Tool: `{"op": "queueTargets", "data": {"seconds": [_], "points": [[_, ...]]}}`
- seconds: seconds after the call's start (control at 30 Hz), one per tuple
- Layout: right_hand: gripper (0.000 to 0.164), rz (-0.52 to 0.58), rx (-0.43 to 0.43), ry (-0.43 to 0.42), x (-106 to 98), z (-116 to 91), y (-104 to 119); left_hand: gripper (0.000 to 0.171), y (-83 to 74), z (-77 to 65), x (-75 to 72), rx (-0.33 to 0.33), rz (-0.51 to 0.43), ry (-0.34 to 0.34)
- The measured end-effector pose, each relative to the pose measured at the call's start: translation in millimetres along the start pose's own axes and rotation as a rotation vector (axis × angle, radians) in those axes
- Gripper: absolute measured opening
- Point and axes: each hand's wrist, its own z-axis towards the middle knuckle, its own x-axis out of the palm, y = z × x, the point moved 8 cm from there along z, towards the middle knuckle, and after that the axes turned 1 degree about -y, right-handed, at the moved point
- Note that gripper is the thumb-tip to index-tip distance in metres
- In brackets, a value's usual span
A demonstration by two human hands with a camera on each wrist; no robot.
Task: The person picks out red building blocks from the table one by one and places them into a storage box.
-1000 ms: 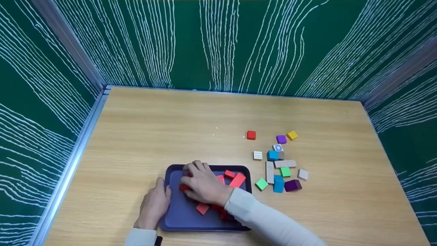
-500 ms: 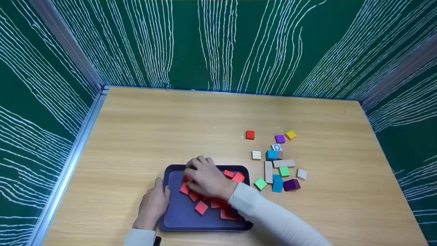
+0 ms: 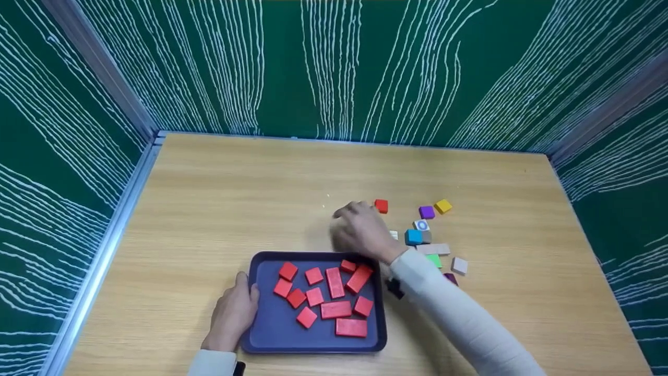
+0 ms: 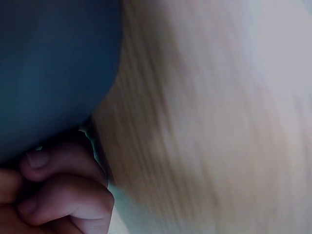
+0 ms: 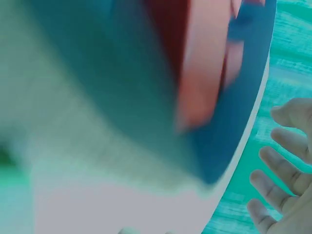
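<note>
A dark blue tray [image 3: 271, 339] holds several red cubes and oblong red blocks [image 3: 336, 309], spread flat over its floor. My left hand [image 3: 233, 312] grips the tray's left rim in the head view. Its curled fingers [image 4: 73, 197] show right beside the tray [image 4: 53, 68] in the left wrist view. The right hand [image 3: 365, 232], blurred by motion, hangs just behind the tray's back rim with nothing in it. Its fingers [image 5: 280, 190] are spread apart in the right wrist view. Close past its fingertips lies a red cube [image 3: 381, 206] on the table.
Right of the tray lie loose blocks: purple [image 3: 427, 212], yellow [image 3: 443, 206], blue [image 3: 413, 237], green [image 3: 433, 260] and grey [image 3: 459, 266]. My right forearm [image 3: 459, 313] hides some of them. Green walls [image 3: 282, 78] with white lines surround the wooden table [image 3: 235, 183].
My right hand has left the red blocks in the tray and moved back and right, out over the table, uncovering them. The left hand has stayed at the tray's left side.
</note>
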Motion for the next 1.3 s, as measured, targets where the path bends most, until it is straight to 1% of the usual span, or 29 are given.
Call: {"op": "queueTargets", "data": {"seconds": [0.17, 0.23, 0.33, 0.43, 0.57, 0.73, 0.87, 1.03, 1.17, 1.23, 1.3], "points": [[0.034, 0.011, 0.128, -0.005, -14, -5, -40, 0.019, 0.8, 0.5, 0.5, -0.006, 0.004, 0.006], [0.035, 0.018, 0.192, -0.004, -17, -8, -55, 0.02, 0.9, 0.7, 1.2, -0.009, 0.002, 0.01], [0.034, 0.02, 0.251, -0.007, -18, -11, -71, 0.019, 1.0, 0.7, 2.7, -0.021, -0.013, 0.023], [0.033, 0.017, 0.28, -0.004, -17, -12, -82, 0.02, 1.1, 0.6, 2.5, -0.026, -0.018, 0.025], [0.035, -0.034, 0.32, 0.001, -14, -12, -95, 0.02, 0.4, 0.8, 2.8, -0.016, -0.018, 0.018], [0.04, -0.126, 0.316, -0.009, -11, -13, -110, 0.019, -0.1, 0.5, 3.2, -0.009, -0.026, 0.017], [0.039, -0.171, 0.312, -0.014, -10, -16, -117, 0.018, -0.5, 0.6, 3.0, -0.006, -0.028, 0.015], [0.034, -0.174, 0.328, -0.015, -13, -19, -116, 0.02, -0.3, 0.9, 3.2, -0.019, -0.025, 0.023], [0.036, -0.146, 0.333, 0.002, -16, -18, -107, 0.02, 0.8, 1.1, 3.4, -0.027, -0.023, 0.028], [0.038, -0.123, 0.329, 0.011, -17, -17, -98, 0.02, 1.4, 1.2, 3.4, -0.029, -0.021, 0.026], [0.04, -0.087, 0.307, 0.009, -17, -17, -87, 0.021, 1.9, 1.4, 3.6, -0.028, -0.015, 0.024]]}}
